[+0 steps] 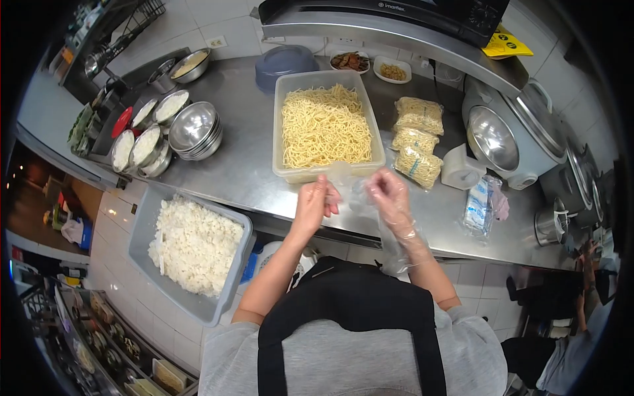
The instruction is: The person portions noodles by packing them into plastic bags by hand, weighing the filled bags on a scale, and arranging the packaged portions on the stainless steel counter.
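Note:
My left hand [317,203] is bare, its fingers curled near the counter's front edge; whether it pinches the clear plastic beside it is too small to tell. My right hand [389,198] wears a clear plastic glove, fingers bent together, with another piece of thin clear plastic [360,193] hanging at its fingertips. Just beyond both hands stands a translucent tub [280,119] filled with yellow noodles [327,129]. Packs of noodles [418,165] in clear wrapping lie to the right of the tub.
A grey tub [145,264] of white rice [198,244] sits lower left. Stacked steel bowls [193,129] are at left, a blue lid [284,64] behind, a rice cooker [528,125] at right. Another person [581,350] is at the far right.

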### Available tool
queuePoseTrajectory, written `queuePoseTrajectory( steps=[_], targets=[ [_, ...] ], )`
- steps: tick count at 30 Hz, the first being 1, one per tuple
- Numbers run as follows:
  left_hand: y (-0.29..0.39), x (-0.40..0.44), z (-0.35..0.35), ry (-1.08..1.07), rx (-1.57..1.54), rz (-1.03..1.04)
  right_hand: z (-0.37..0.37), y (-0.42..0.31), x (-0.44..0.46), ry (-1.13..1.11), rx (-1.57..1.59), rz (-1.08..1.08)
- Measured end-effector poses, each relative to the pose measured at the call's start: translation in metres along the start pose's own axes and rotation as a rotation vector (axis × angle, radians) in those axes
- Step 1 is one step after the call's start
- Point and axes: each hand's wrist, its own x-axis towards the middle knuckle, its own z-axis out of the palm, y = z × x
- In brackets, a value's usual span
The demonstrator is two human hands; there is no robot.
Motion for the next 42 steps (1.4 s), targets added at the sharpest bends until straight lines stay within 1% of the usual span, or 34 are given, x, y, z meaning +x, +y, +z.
queuePoseTrajectory(
  steps=[2,3,4,6,7,8,9,10,11,13,14,16,17,18,19,20,21,22,24,25,26,28,29,31,32,33,34,35,36,37,38,39,40,42],
  targets=[
    [-0.004,0.010,-0.022,-0.009,0.071,0.066,-0.005,0.009,0.002,0.092,0.276,0.086],
    [-0.002,0.012,-0.032,-0.078,0.034,-0.021,-0.007,-0.002,0.002,0.133,0.394,0.147],
    [-0.001,0.014,-0.031,-0.089,0.031,-0.025,-0.010,-0.005,0.002,0.143,0.389,0.151],
    [0.004,0.018,-0.027,0.117,0.462,0.277,-0.019,-0.007,0.005,0.102,0.312,0.186],
    [0.030,0.014,-0.024,0.191,0.601,0.273,-0.022,-0.006,0.007,0.077,0.286,0.192],
    [0.055,0.012,-0.022,0.194,0.596,0.272,-0.025,-0.007,0.009,0.075,0.282,0.193],
    [0.077,0.011,-0.021,0.124,0.796,0.598,-0.027,-0.009,0.012,-0.030,0.243,0.155],
    [0.081,0.014,-0.021,0.089,0.899,0.751,-0.029,-0.011,0.016,-0.140,0.204,0.117],
    [0.086,0.016,-0.020,0.066,0.996,0.911,-0.032,-0.014,0.019,-0.158,0.205,0.120],
    [0.080,0.024,-0.018,-0.214,1.050,0.931,-0.039,-0.026,0.032,-0.442,-0.186,-0.044],
    [0.072,0.026,-0.022,-0.192,1.060,0.926,-0.037,-0.032,0.036,-0.461,-0.185,-0.056],
    [0.065,0.031,-0.029,-0.207,1.009,0.588,-0.027,-0.044,0.044,-0.100,-0.618,-0.519],
    [0.061,0.031,-0.033,-0.199,1.017,0.585,-0.025,-0.048,0.045,-0.203,-0.582,-0.679],
    [0.065,0.027,-0.032,-0.138,0.986,0.529,-0.020,-0.057,0.043,-0.210,-0.576,-0.679],
    [0.066,0.024,-0.031,-0.079,0.952,0.469,-0.012,-0.070,0.040,-0.430,-0.654,-0.600],
    [0.065,0.021,-0.034,-0.075,0.953,0.459,-0.008,-0.076,0.038,-0.650,-0.728,-0.517],
    [0.067,0.020,-0.041,-0.005,1.006,0.437,-0.008,-0.073,0.039,-0.634,-0.900,-0.407],
    [0.068,0.019,-0.047,0.069,1.060,0.417,-0.008,-0.070,0.045,-0.639,-0.897,-0.416],
    [0.069,0.014,-0.056,0.123,1.093,0.362,-0.006,-0.064,0.058,-0.865,-1.065,-0.459],
    [0.069,0.012,-0.061,0.151,1.105,0.409,-0.006,-0.053,0.062,-0.864,-0.805,-0.669],
    [0.068,0.008,-0.064,0.179,1.119,0.450,-0.004,-0.049,0.061,-0.880,-0.796,-0.680],
    [0.070,0.000,-0.068,0.180,1.105,0.374,0.009,-0.061,0.062,-0.815,-0.691,-0.734],
    [0.068,-0.001,-0.067,0.179,1.060,0.378,0.012,-0.074,0.066,-0.783,-0.581,-0.674],
    [0.071,-0.006,-0.061,0.185,0.956,0.335,0.026,-0.076,0.066,-0.816,-0.559,-0.704],
    [0.072,-0.008,-0.063,0.201,0.959,0.329,0.033,-0.077,0.066,-0.827,-0.548,-0.726],
    [0.073,-0.010,-0.066,0.232,0.924,0.293,0.040,-0.074,0.067,-0.902,-0.740,-0.625],
    [0.074,-0.012,-0.070,0.259,0.887,0.258,0.043,-0.071,0.068,-0.909,-0.737,-0.633],
    [0.077,-0.017,-0.076,0.253,0.938,0.147,0.046,-0.068,0.071,-0.949,-0.789,-0.618],
    [0.075,-0.022,-0.079,0.259,0.939,0.149,0.048,-0.066,0.073,-0.987,-0.843,-0.599],
    [0.070,-0.029,-0.079,0.248,1.073,0.197,0.050,-0.063,0.072,-0.988,-0.844,-0.603],
    [0.067,-0.035,-0.077,0.233,1.207,0.245,0.052,-0.060,0.071,-0.980,-0.855,-0.671],
    [0.071,-0.041,-0.073,0.122,1.217,0.141,0.054,-0.056,0.069,-0.970,-0.864,-0.734],
    [0.067,-0.045,-0.073,0.113,1.218,0.141,0.056,-0.051,0.068,-0.966,-0.862,-0.726],
    [0.058,-0.051,-0.078,0.099,1.281,0.224,0.057,-0.044,0.066,-0.996,-0.603,-0.888]
  ],
)
